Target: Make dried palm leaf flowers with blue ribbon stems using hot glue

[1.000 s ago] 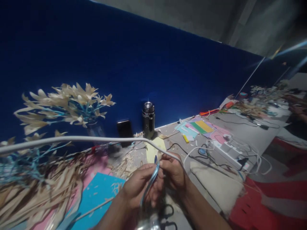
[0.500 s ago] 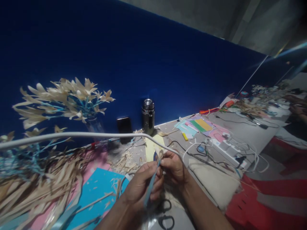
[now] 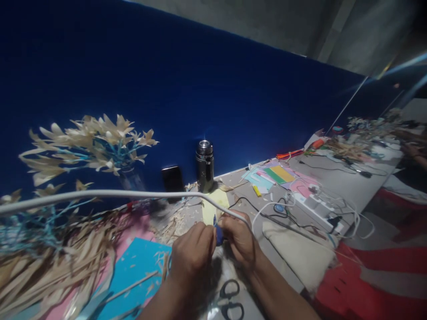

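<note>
Dark blue and slim, the small piece [image 3: 219, 236] sat dead centre of the dial, between two bare hands close together, and the right hand [image 3: 239, 236] had it, thumb and fingers pinched firmly round! In tight at nine o'clock came the left hand [image 3: 194, 247], knuckles up, fingers curled in, right beside the piece; whether those fingers gripped it too, you could not tell. Just shy of six, black looped scissor handles [image 3: 230, 297] showed. Just short of twelve, a pale-yellow paper sheet [image 3: 210, 205], and beyond it a dark, shiny metal flask [image 3: 205, 171] stood upright, with a flat, black, phone-like slab [image 3: 172, 180] tilted near it at eleven. Over at ten, cream petal-like blooms [image 3: 106, 140] on light-blue stems! At eight, a bright-blue flat sheet [image 3: 133, 264], scraps strewn across it. Round at three, a cream folded cloth [image 3: 296, 252], and past that, between two and three, a white power strip [image 3: 316, 209] crowded with plugs.
</note>
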`<move>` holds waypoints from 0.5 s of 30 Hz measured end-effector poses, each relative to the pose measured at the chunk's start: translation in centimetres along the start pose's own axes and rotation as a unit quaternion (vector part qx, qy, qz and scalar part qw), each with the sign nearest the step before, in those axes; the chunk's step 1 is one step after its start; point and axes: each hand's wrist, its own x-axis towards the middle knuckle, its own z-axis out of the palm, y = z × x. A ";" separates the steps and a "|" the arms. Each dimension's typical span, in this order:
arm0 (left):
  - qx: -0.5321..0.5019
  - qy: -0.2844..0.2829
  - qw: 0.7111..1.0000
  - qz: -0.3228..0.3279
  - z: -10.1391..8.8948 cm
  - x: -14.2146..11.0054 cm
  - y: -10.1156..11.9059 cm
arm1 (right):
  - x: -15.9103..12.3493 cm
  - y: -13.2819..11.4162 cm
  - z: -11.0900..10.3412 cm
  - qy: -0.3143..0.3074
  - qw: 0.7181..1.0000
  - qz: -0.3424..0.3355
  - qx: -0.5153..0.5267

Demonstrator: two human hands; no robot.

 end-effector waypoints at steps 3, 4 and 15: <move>0.021 0.010 1.000 -0.007 0.7 -0.2 0.3 | 0.2 0.4 0.2 0.015 1.000 -0.003 -0.007; 0.016 0.009 1.000 -0.014 0.9 -0.2 0.3 | 0.3 0.6 0.2 0.024 1.000 -0.005 -0.014; -0.644 -0.092 0.552 -0.522 -0.7 1.7 -1.7 | 0.5 -0.7 -0.8 0.006 1.000 -0.003 -0.025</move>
